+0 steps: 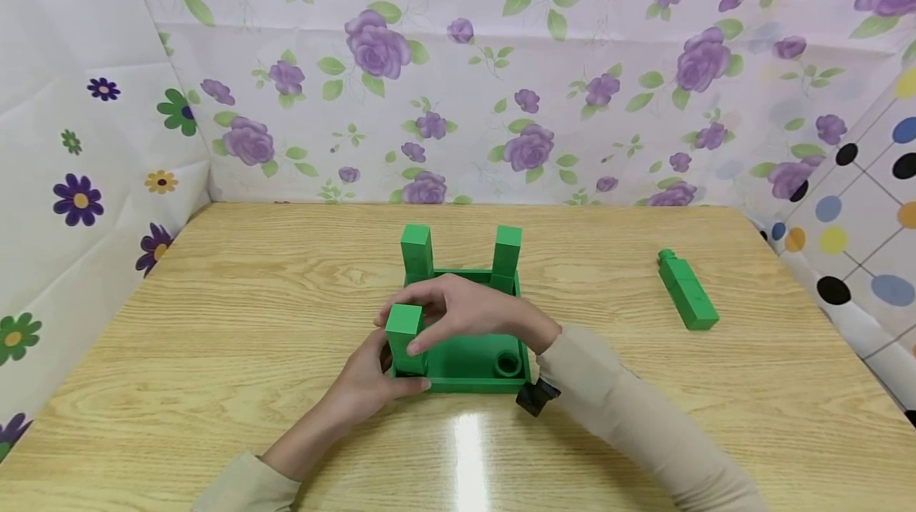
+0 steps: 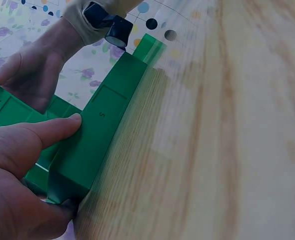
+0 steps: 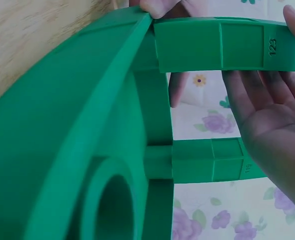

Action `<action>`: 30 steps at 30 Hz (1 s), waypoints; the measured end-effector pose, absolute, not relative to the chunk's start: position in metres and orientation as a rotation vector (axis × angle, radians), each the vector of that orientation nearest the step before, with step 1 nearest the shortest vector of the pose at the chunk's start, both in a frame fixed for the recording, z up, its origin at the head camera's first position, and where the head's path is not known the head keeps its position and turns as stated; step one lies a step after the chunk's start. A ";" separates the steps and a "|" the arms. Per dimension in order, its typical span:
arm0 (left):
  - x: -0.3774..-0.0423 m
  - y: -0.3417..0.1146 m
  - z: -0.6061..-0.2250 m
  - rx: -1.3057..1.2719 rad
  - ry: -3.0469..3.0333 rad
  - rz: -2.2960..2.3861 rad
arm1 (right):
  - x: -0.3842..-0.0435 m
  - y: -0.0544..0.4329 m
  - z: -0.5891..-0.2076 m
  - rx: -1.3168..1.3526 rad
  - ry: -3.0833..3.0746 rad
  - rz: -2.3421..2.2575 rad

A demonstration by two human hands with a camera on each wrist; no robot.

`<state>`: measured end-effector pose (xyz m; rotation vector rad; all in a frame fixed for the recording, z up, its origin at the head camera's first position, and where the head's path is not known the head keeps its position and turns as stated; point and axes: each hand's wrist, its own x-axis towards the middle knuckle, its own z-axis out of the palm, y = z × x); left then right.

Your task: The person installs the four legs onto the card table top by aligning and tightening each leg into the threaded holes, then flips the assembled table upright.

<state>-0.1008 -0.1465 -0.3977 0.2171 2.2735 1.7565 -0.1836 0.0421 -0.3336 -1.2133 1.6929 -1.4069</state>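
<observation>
A shallow green tray-like base [image 1: 468,357] lies on the table, with square green posts standing at three corners. My left hand [image 1: 365,385] grips its front left corner; in the left wrist view the thumb presses the side wall [image 2: 100,130]. Around the front left post [image 1: 405,341] are the fingers and thumb of my right hand [image 1: 475,309]. The right wrist view shows that post [image 3: 197,45] marked 123 and seated at the corner. A round socket [image 1: 507,364] at the front right corner holds no post.
Two more posts rise at the back left [image 1: 418,251] and back right [image 1: 506,252] corners. One loose green post [image 1: 687,289] with a threaded-looking end lies to the right on the wooden table [image 1: 286,257]. Floral sheets [image 1: 444,98] stand behind and at the sides.
</observation>
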 end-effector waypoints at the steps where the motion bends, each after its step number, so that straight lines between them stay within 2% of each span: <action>1: -0.101 -0.147 -0.398 0.219 2.273 1.755 | -0.183 0.042 -0.333 -1.208 1.713 -1.401; 30: -0.101 -0.148 -0.399 0.249 2.277 1.760 | -0.167 0.045 -0.337 -1.114 1.989 -1.342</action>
